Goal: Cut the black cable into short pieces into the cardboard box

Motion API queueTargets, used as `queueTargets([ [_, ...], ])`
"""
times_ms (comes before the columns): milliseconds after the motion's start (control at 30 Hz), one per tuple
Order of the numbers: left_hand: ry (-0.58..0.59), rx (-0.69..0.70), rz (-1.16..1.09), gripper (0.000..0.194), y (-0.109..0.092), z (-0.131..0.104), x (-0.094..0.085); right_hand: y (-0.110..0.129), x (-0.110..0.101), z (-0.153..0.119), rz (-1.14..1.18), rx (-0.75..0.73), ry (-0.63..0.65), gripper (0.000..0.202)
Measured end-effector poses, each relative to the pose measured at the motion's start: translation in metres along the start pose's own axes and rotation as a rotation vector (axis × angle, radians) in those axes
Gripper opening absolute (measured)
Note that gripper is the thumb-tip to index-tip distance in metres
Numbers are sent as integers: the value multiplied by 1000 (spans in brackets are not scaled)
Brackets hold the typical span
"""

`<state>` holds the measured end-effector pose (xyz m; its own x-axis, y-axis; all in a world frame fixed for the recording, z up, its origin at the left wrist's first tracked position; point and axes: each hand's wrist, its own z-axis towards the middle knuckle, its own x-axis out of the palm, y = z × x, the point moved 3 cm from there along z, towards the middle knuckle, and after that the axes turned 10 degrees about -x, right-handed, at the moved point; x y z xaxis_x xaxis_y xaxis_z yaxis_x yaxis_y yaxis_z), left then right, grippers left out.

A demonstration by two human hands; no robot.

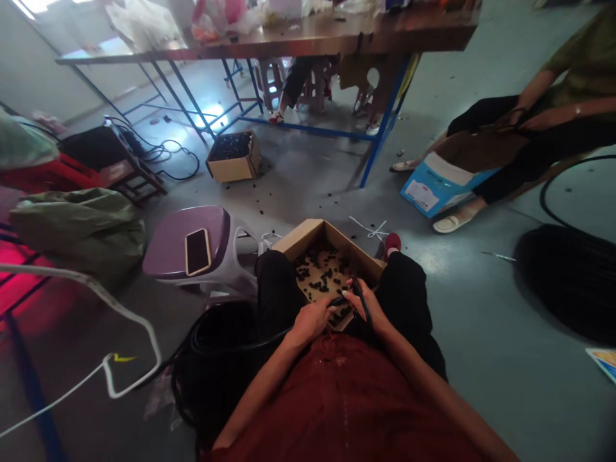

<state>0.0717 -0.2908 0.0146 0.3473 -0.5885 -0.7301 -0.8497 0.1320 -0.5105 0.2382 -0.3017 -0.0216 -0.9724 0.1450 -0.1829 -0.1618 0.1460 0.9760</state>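
Observation:
Over an open cardboard box (pixel 285 244) between my knees, both hands work close together. My left hand (pixel 314 319) is closed around a black cable (pixel 264 344), whose length runs back to a dark coil by my left leg. In my right hand (pixel 369 307) is a pair of dark scissors (pixel 368 313), with a looped handle showing beside the fingers and the blades near the cable's end. Whether the blades touch the cable is too small to tell. Many short black pieces (pixel 323 280) lie scattered on the box's floor.
Left of me stands a purple stool (pixel 163 247) with a phone (pixel 197 251) on it. Another box (pixel 234 169) of black pieces sits near the long table (pixel 308 45). At right, a seated person holds a blue box (pixel 426 186) near a black coil (pixel 568 279).

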Motion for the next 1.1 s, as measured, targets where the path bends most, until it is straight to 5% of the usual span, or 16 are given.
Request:
queueTargets([
  [200,-59,69,-121,37,-4,14,-10,21,-14,7,-2,-48,-55,38],
  [367,-156,73,-250,37,5,23,-31,14,-30,12,45,-34,-116,42],
  [767,-307,-32,-379,30,23,24,-62,-14,-1,-28,-148,-45,358,46],
  [1100,-306,32,-335,28,18,24,-53,-13,5,-26,-236,-84,434,50],
])
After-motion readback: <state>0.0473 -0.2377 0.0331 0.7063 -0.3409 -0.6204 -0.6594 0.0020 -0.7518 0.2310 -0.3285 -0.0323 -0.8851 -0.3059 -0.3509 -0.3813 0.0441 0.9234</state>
